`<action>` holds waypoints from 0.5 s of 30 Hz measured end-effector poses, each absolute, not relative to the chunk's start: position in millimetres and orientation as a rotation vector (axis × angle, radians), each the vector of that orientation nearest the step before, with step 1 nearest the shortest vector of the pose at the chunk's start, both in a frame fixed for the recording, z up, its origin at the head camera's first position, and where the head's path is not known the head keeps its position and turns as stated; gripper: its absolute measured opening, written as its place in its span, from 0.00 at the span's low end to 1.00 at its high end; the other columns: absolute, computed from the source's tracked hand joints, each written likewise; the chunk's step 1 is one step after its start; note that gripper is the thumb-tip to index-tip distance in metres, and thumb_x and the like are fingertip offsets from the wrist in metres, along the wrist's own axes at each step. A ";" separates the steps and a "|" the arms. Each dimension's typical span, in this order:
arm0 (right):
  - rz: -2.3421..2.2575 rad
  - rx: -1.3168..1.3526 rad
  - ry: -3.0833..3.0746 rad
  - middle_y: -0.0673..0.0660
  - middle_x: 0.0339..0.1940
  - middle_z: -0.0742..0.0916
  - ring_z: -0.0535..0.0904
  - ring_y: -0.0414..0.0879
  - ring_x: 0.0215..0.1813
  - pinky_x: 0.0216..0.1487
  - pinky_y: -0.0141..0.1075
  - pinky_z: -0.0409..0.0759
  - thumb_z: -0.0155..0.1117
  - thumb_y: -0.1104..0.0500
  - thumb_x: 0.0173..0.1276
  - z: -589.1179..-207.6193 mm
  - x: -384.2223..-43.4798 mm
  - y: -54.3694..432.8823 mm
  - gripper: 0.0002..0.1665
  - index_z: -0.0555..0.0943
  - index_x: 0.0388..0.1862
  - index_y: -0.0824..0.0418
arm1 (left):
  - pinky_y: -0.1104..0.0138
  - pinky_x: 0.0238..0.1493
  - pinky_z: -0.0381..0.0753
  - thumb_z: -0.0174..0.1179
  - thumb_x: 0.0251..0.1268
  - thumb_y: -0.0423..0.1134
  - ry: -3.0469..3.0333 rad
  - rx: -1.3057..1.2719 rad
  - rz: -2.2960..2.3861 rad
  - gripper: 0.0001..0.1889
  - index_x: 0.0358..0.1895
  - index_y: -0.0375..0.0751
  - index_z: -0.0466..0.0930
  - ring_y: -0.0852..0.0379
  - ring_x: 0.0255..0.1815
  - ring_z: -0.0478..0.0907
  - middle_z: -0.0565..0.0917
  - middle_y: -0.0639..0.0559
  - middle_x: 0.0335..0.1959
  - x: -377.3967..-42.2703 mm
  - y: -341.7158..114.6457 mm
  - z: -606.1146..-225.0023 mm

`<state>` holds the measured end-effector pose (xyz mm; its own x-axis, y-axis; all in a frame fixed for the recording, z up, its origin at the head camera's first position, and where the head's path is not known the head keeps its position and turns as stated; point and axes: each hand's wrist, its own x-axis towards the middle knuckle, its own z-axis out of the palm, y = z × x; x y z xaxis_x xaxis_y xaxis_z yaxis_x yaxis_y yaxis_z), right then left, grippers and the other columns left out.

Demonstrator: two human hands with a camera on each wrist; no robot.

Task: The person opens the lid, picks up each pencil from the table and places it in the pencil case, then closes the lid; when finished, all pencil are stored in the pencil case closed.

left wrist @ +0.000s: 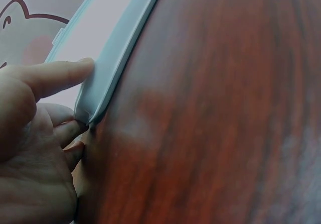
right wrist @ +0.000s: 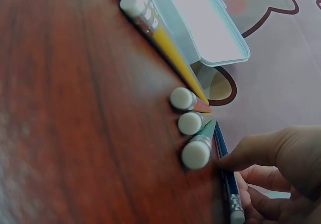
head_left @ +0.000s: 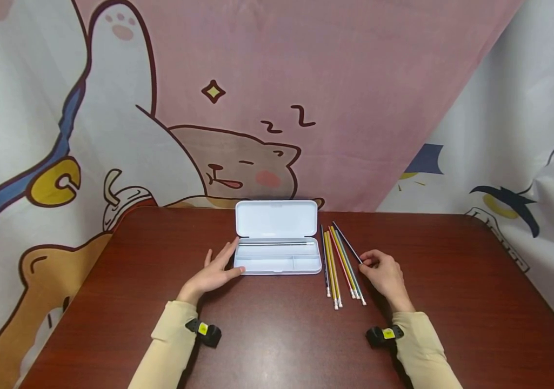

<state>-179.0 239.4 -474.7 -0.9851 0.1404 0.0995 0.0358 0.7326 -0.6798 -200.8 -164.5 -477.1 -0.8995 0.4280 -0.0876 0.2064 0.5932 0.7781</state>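
An open white pencil case (head_left: 277, 265) lies on the table, its lid (head_left: 277, 219) raised at the back. A slim dark pencil (head_left: 277, 243) lies lengthwise in its rear compartment. My left hand (head_left: 214, 274) rests against the case's left end with fingers extended; in the left wrist view its thumb (left wrist: 60, 77) touches the rim. To the right, my right hand (head_left: 385, 274) pinches a dark blue pencil (head_left: 347, 241) between thumb and fingers, near its eraser end. Beside it several pencils (head_left: 333, 265) in yellow, red, teal and dark blue lie in a loose fan, white erasers toward me.
The brown wooden table (head_left: 277, 340) spreads around the case and pencils. A printed cartoon cloth (head_left: 354, 108) hangs behind the table's back edge. Each wrist wears a small black camera, such as the right wrist camera (head_left: 379, 336).
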 end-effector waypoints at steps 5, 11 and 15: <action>1.138 -0.154 -2.744 0.57 0.30 0.83 0.76 0.47 0.30 0.32 0.38 0.69 0.65 0.67 0.59 -474.8 -178.1 241.7 0.09 0.82 0.39 0.68 | 0.45 0.67 0.19 0.55 0.70 0.44 2.562 0.518 1.190 0.41 0.77 0.36 0.41 0.42 0.77 0.39 0.46 0.41 0.77 -200.7 -164.6 -477.4; 1.214 -0.169 -2.724 0.57 0.31 0.83 0.76 0.46 0.31 0.32 0.35 0.70 0.64 0.67 0.62 -472.0 -174.8 245.2 0.09 0.82 0.42 0.68 | 0.46 0.67 0.19 0.55 0.70 0.44 2.562 0.511 1.182 0.41 0.77 0.37 0.41 0.42 0.77 0.39 0.47 0.41 0.77 -201.1 -164.6 -478.3; 1.254 -0.154 -2.712 0.57 0.31 0.83 0.75 0.45 0.31 0.30 0.32 0.70 0.64 0.67 0.63 -470.8 -173.2 247.1 0.09 0.82 0.42 0.68 | 0.45 0.67 0.19 0.55 0.70 0.44 2.563 0.513 1.184 0.41 0.77 0.37 0.41 0.42 0.77 0.39 0.46 0.41 0.77 -201.4 -164.7 -478.3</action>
